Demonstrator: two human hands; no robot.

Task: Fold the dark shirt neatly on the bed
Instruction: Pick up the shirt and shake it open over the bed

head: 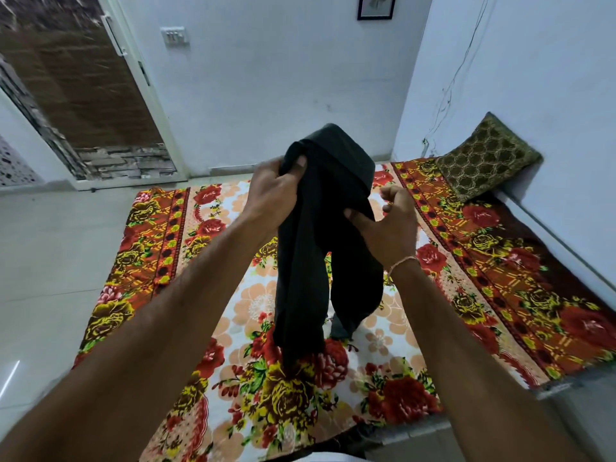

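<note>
The dark shirt hangs bunched in the air above the bed, its lower ends trailing down onto the floral bedspread. My left hand grips the cloth near its top left, thumb pressed over a fold. My right hand is at the shirt's right side, its thumb against the cloth and its fingers curled. How much cloth the right fingers hold is hidden behind the hand.
The bed is covered with a red, yellow and white floral sheet. A green and gold patterned cushion leans in the far right corner against the wall. Pale tiled floor lies left of the bed, with a door beyond.
</note>
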